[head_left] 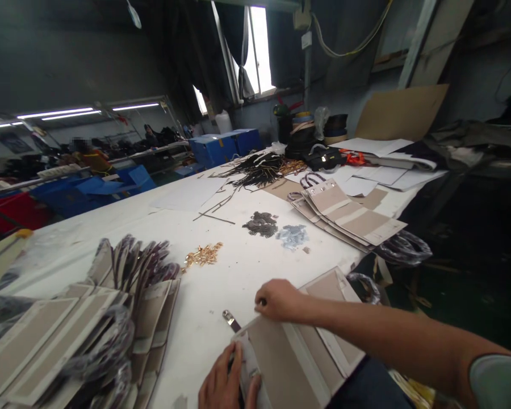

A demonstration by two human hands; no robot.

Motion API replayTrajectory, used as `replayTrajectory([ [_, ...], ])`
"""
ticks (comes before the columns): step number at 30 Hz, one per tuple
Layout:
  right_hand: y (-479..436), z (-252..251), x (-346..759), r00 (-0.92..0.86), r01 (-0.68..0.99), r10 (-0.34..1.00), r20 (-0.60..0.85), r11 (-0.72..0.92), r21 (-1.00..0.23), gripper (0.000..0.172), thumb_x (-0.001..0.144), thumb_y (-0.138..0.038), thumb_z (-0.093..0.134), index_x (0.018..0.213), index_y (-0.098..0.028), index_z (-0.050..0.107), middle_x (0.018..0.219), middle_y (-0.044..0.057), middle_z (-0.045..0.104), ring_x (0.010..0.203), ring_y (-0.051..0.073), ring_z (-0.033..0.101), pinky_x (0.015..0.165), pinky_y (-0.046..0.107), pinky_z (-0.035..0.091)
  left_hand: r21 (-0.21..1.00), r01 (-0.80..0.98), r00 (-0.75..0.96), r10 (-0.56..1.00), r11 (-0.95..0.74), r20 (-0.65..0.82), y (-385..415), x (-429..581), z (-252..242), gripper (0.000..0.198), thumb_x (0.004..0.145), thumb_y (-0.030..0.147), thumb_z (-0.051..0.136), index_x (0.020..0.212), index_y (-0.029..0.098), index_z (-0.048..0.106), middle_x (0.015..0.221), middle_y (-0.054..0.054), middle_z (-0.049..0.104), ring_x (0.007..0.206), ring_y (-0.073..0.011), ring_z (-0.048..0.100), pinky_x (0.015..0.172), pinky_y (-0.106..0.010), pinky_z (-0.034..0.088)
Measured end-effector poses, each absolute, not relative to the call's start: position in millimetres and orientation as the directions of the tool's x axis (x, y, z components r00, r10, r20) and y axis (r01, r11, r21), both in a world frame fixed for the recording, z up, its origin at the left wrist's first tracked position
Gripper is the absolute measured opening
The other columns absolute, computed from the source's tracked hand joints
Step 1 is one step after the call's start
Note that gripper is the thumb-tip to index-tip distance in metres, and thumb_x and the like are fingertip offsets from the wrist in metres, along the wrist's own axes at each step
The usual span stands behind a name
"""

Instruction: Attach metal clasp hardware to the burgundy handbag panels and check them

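A beige bag panel [281, 358] lies at the table's front edge, angled toward me, with lighter strips across it. My left hand [221, 379] grips its left edge, thumb on the upper face and fingers along the border. My right hand [279, 301] is curled closed above the panel's far edge; whatever its fingers may hold is hidden. Just beyond the left corner, a dark strap with a metal clasp [229, 318] pokes out. Farther off lie a gold-coloured heap of small metal parts [202, 255], a dark heap of small pieces [260, 225] and a pale grey-blue heap [292, 236].
Stacked bag panels with plastic-wrapped handles [123, 318] fill the left front. Another panel stack [344, 213] sits at the right edge. Black strips [255, 169] and white sheets [375, 170] lie at the back. Blue boxes [221, 146] stand behind the table [162, 227].
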State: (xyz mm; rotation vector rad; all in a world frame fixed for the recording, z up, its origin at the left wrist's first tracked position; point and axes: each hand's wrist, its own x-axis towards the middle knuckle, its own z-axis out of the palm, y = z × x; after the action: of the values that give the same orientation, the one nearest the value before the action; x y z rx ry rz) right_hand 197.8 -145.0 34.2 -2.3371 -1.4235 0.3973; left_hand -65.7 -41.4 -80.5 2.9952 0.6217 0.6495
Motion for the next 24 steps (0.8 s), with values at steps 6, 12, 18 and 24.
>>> replayTrajectory([
  [6,-161.1,37.1,323.6,0.746,0.623,0.666,-0.027,-0.711,-0.327,0.028,0.096,-0.029,0.059,0.115,-0.025,0.080,0.121,0.008,0.074,0.111,0.025,0.066,0.088,0.033,0.049,0.071,0.353,0.847,0.351,-0.933,0.400,-37.1,-69.0,-80.3,0.053,0.098,0.040,0.057,0.150,0.025,0.055,0.149,-0.011,0.061,0.130,-0.0293,0.061,0.100,-0.046,0.055],
  [12,-162.8,5.7,354.7,0.813,0.546,0.581,-0.048,-0.788,-0.283,0.026,0.093,-0.028,0.057,0.101,-0.029,0.081,0.112,0.005,0.076,0.099,0.024,0.067,0.077,0.031,0.046,0.174,0.402,0.810,0.437,-0.899,0.390,-56.9,-68.2,-58.8,0.059,0.096,0.041,0.062,0.152,0.028,0.051,0.156,-0.010,0.053,0.136,-0.0305,0.055,0.106,-0.049,0.051],
  [18,-162.6,-4.2,358.6,0.778,0.609,0.628,-0.016,-0.760,-0.227,0.025,0.094,-0.028,0.055,0.099,-0.027,0.079,0.114,0.006,0.074,0.100,0.025,0.064,0.077,0.031,0.042,0.308,0.462,0.800,0.541,-0.832,0.261,-75.0,-63.6,-35.4,0.062,0.093,0.037,0.068,0.152,0.027,0.052,0.155,-0.010,0.053,0.139,-0.0310,0.051,0.114,-0.050,0.045],
  [24,-168.4,3.8,358.4,0.753,0.650,0.654,0.068,-0.724,-0.231,0.026,0.094,-0.027,0.052,0.102,-0.022,0.077,0.110,0.010,0.075,0.099,0.026,0.064,0.077,0.032,0.041,0.367,0.467,0.793,0.564,-0.805,0.230,-78.7,-63.3,-28.9,0.062,0.091,0.036,0.071,0.149,0.025,0.053,0.153,-0.011,0.054,0.138,-0.0309,0.051,0.114,-0.051,0.043],
])
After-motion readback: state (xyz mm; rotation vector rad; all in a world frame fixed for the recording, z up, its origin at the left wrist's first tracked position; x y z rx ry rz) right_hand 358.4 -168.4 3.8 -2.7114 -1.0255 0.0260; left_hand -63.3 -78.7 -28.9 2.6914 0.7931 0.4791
